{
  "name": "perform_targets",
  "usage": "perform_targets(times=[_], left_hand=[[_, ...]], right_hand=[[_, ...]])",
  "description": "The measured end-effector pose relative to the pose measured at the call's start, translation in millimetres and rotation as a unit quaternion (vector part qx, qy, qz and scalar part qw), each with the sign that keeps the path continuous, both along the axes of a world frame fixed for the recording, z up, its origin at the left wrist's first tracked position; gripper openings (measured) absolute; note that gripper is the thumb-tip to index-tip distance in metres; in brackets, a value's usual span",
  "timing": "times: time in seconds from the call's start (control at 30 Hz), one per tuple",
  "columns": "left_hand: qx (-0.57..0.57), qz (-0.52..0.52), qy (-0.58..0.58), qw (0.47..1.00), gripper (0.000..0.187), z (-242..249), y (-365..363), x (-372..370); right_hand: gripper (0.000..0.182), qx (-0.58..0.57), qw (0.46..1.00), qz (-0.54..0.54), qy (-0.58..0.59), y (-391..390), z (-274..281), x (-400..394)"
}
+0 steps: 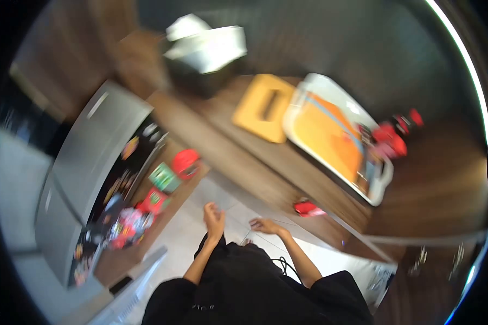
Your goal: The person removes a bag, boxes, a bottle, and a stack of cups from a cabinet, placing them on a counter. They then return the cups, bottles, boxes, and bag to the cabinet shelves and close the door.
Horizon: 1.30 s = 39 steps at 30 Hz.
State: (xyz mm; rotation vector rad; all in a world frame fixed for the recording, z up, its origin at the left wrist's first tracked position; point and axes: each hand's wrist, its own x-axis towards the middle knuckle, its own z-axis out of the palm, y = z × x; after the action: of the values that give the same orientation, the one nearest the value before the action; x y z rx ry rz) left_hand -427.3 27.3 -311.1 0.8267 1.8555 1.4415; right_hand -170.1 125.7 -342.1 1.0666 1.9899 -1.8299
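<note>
Wooden counter (pixel 244 157) carries one tray (pixel 331 135); left hand (pixel 214 218) and right hand (pixel 263 225) open, empty.

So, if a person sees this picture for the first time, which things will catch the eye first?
Probably the white tray with its bright orange inside, lying on the wooden counter at the right, beside a yellow board. Next come the red items at the tray's far edge. Below, the left hand and right hand are raised over the pale floor, both empty as far as the blur shows.
</note>
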Motion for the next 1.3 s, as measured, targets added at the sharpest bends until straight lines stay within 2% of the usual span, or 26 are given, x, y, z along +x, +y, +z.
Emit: perform_targets(times=[0.03,0.07,0.13,0.17,0.2,0.27,0.33,0.4,0.47,0.53,0.6,0.67,0.77,0.8,0.87,0.97,1.03,1.1,1.17,1.3], left_hand=[[0.01,-0.027,0.016,0.999,0.045,4.2,-3.0,13.2],[0.019,-0.05,0.031,0.998,0.042,10.9,0.5,28.8],[0.048,-0.151,0.134,0.978,0.035,50.5,10.9,59.0],[0.06,-0.193,0.188,0.961,0.031,68.0,8.8,74.2],[0.099,-0.229,0.196,0.948,0.028,80.1,9.1,94.1],[0.176,-0.283,0.215,0.918,0.022,104.6,10.9,138.5],[0.325,-0.319,0.226,0.861,0.02,139.2,11.8,187.8],[0.461,-0.352,0.206,0.788,0.021,172.1,7.3,241.2],[0.553,-0.373,0.228,0.71,0.025,199.2,-1.7,292.8],[0.587,-0.404,0.265,0.65,0.029,232.2,-2.4,336.7],[0.532,-0.405,0.336,0.663,0.037,258.9,2.9,378.4],[0.45,-0.432,0.339,0.704,0.044,303.6,20.3,411.5],[0.382,-0.414,0.327,0.759,0.048,332.7,55.9,448.0],[0.362,-0.407,0.325,0.773,0.047,335.5,67.0,457.6],[0.318,-0.432,0.224,0.814,0.061,315.3,101.4,481.0],[0.27,-0.328,0.164,0.89,0.08,307.0,153.5,504.6],[0.271,-0.276,0.16,0.908,0.086,304.0,183.6,512.8],[0.285,-0.219,0.149,0.921,0.099,297.6,211.3,519.0],[0.28,-0.237,0.095,0.925,0.104,302.3,240.3,518.2],[0.29,-0.183,0.091,0.935,0.11,311.9,244.5,518.4]], right_hand=[[0.053,0.038,0.996,0.045,-0.061,-15.2,27.8,29.5],[0.054,0.118,0.969,0.153,-0.152,-24.2,61.6,54.5],[0.05,0.138,0.966,0.146,-0.164,-44.6,140.0,108.3],[0.044,0.127,0.989,0.055,-0.044,-53.9,197.2,128.2],[0.038,0.124,0.989,-0.031,0.08,-58.5,259.0,145.8],[0.028,0.169,0.956,-0.131,0.203,-72.7,358.3,176.7],[0.022,0.254,0.901,-0.226,0.269,-99.5,393.1,226.8],[0.024,0.372,0.847,-0.272,0.265,-120.2,403.1,274.2],[0.028,0.324,0.797,-0.411,0.301,-128.0,399.0,304.8],[0.032,0.37,0.752,-0.481,0.258,-112.0,402.5,320.5],[0.035,0.357,0.744,-0.514,0.233,-88.3,386.4,346.4],[0.039,0.4,0.744,-0.486,0.223,-55.5,357.1,381.4],[0.048,0.476,0.735,-0.457,0.154,-9.8,345.3,411.3],[0.052,0.499,0.73,-0.45,0.121,2.1,345.4,414.8],[0.059,0.548,0.698,-0.453,0.08,25.2,348.5,414.1],[0.069,0.597,0.656,-0.454,0.086,57.1,349.2,410.2],[0.08,0.607,0.635,-0.46,0.128,81.2,343.3,410.5],[0.084,0.573,0.646,-0.483,0.147,99.4,324.3,415.6],[0.089,0.575,0.63,-0.494,0.168,121.7,342.1,415.3],[0.094,0.59,0.623,-0.49,0.154,114.7,352.7,404.6]])
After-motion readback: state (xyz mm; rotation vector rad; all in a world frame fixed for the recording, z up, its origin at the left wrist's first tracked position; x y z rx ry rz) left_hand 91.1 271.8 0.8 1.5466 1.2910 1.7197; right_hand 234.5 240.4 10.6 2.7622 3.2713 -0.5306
